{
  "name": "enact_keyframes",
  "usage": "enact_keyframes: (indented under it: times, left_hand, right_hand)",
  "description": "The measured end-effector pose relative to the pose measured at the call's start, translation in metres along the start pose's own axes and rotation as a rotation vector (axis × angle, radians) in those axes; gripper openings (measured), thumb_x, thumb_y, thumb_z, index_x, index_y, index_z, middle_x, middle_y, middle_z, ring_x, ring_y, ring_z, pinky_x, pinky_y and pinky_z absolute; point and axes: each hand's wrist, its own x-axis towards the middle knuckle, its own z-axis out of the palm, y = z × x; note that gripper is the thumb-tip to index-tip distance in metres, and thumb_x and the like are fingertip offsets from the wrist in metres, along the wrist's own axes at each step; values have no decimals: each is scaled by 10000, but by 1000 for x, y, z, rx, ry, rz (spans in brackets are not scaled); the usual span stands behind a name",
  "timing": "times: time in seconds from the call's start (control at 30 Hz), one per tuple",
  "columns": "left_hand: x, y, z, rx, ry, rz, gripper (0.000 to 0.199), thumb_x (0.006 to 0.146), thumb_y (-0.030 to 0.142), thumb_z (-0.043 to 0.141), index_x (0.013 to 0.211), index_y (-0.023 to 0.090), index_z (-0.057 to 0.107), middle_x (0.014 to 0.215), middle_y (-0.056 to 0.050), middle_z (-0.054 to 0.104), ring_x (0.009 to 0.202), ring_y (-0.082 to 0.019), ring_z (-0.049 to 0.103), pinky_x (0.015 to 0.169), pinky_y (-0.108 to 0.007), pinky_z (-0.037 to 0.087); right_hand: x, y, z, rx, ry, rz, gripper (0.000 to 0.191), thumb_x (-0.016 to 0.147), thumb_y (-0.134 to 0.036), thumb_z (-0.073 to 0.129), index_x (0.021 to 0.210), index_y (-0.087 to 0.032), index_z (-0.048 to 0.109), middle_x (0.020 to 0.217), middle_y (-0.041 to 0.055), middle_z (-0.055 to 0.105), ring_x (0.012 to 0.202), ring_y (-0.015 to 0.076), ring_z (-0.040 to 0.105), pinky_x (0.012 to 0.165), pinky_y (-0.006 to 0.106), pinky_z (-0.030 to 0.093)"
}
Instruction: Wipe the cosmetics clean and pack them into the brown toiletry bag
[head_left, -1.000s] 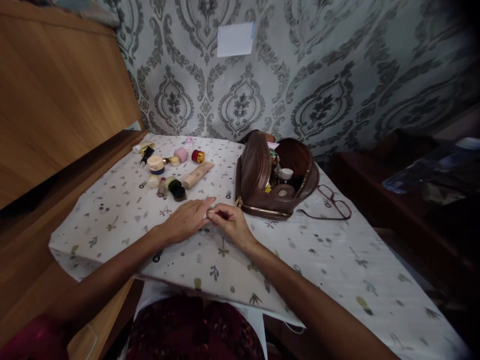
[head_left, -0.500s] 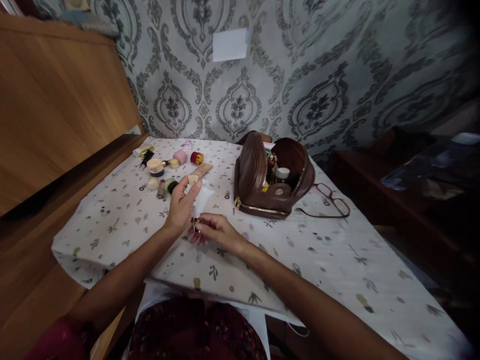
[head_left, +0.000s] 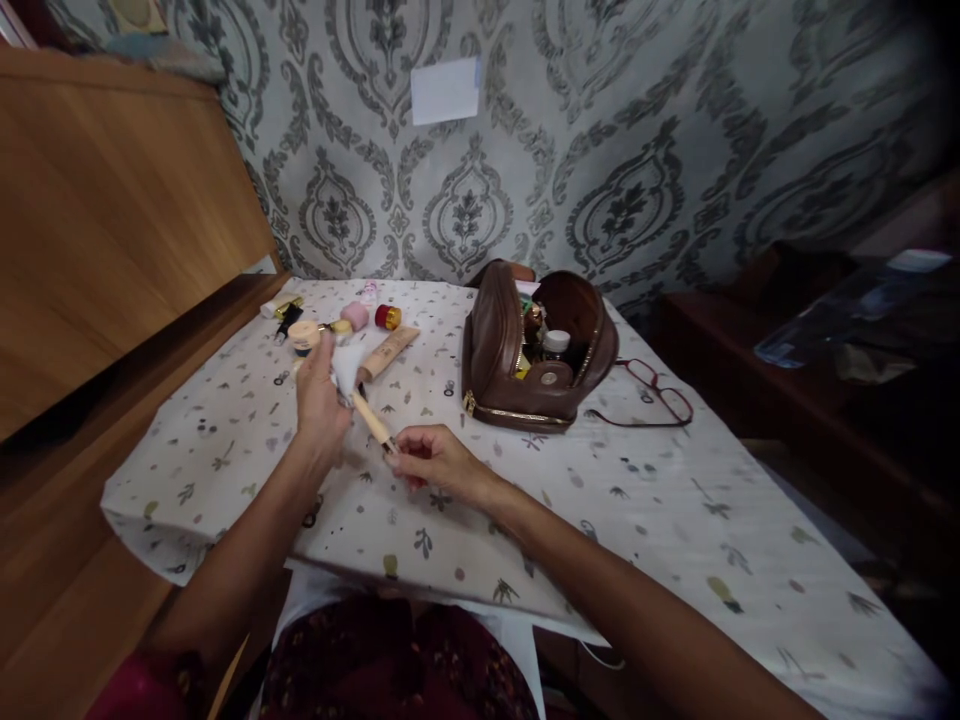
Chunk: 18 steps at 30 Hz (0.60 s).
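My right hand [head_left: 439, 465] pinches one end of a slim cream-coloured tube [head_left: 371, 418], whose metallic-looking end sits at the fingertips. The tube slants up and left toward my left hand [head_left: 319, 395]. Closed on a crumpled white tissue [head_left: 346, 365], my left hand is just left of the tube's far end. Beyond the tissue lies a beige squeeze tube [head_left: 390, 352] with a brown cap, flat on the table. A cream jar [head_left: 303, 334] is partly hidden behind my left hand, which also covers other small items.
Several small cosmetics, among them a pink rounded item [head_left: 354, 316] and a red-and-gold jar [head_left: 388, 317], stand at the back left. An open brown leather bag [head_left: 517, 400] holds bottles; red-framed glasses [head_left: 656, 400] lie beside it. The patterned tablecloth [head_left: 600, 540] covers the table.
My left hand has moved left with the tissue, away from the cream tube. The tube stays in my right hand, now exposed and tilted. The view has shifted slightly.
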Motion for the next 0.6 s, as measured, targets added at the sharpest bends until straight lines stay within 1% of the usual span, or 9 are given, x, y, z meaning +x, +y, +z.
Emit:
enact_keyframes:
  times: [0.07,0.13,0.2,0.27,0.37,0.43,0.5,0.57,0.6]
  left_hand:
    - [6,5,-5,-26,44,14,366,843,532,692,813,187,574,541,63,552,414,-78,522,458,-177,477]
    - [8,6,-9,-39,62,-27,382,909,564,587,868,185,596,582,35,607,474,-101,585,524,-199,528]
    - [3,1,-13,-58,58,-71,347,959,521,531,924,187,622,705,9,681,597,-104,649,610,-193,557]
    - [-10,-8,-14,-70,46,-100,291,974,468,533,930,200,637,849,-2,723,727,-95,679,692,-177,562]
    - [-39,-28,-15,2,5,-138,260,902,466,644,892,206,639,919,-5,726,810,-111,681,743,-191,558]
    - [-61,-41,-16,111,-105,-159,294,789,433,773,918,205,641,899,-3,717,820,-126,680,753,-209,549]
    - [-79,-52,-17,207,-227,-182,392,708,385,839,1000,210,644,948,-12,719,884,-143,681,824,-239,537]
    - [-88,-59,-18,223,-248,-196,435,677,419,844,989,190,646,939,-31,720,897,-168,686,842,-272,534]
    - [-89,-60,-18,217,-231,-201,439,667,444,840,955,178,643,900,-34,717,867,-175,689,817,-282,538]
  right_hand:
    - [0,2,-1,-5,41,-28,449,650,-559,797,729,-172,583,601,-52,560,474,67,473,449,198,352]
    - [1,4,0,-19,125,-87,434,656,-541,798,724,-178,571,609,-53,543,491,67,445,446,196,332]
    - [2,4,0,-54,208,-151,416,666,-513,793,705,-183,543,603,-58,511,506,67,407,452,195,311]
    - [4,5,1,-106,275,-209,382,695,-481,758,688,-188,514,590,-61,476,522,72,384,474,198,306]
    - [4,6,0,-210,403,-262,256,731,-392,662,688,-193,505,597,-51,466,548,90,390,514,214,319]
    - [2,7,0,-360,492,-286,159,698,-285,617,674,-204,483,597,-48,464,558,104,391,525,226,313]
    - [-1,8,0,-552,559,-325,135,660,-207,583,663,-214,448,600,-43,472,568,118,392,537,239,310]
    - [-4,9,0,-699,574,-370,138,666,-182,567,666,-217,433,618,-32,494,583,130,410,561,252,325]
    - [-5,10,1,-737,564,-385,131,680,-181,560,670,-216,434,629,-26,504,590,134,421,572,255,333]
